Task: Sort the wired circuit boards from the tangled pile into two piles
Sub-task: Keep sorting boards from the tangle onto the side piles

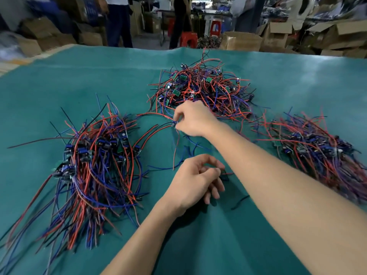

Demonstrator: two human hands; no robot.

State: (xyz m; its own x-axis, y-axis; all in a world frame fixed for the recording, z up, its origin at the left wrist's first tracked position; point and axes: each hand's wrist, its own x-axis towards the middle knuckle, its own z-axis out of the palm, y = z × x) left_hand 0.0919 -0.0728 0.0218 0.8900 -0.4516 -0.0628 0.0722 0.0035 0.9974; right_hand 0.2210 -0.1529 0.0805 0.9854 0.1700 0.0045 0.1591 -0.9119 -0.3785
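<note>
A tangled pile (200,88) of small green circuit boards with red, blue and black wires lies at the far middle of the teal cloth. A sorted pile (95,159) lies at the left, another sorted pile (317,147) at the right. My right hand (193,119) reaches to the near edge of the tangled pile and pinches one small wired board (174,123), whose red and blue wires trail toward me. My left hand (195,181) hovers nearer, fingers curled, pinching the wire ends (226,173) of that board.
The teal cloth (59,86) covers the whole table. A loose black wire (240,201) lies near my right forearm. Beyond the far edge stand cardboard boxes (241,41), red stools (188,38) and several standing people (119,22).
</note>
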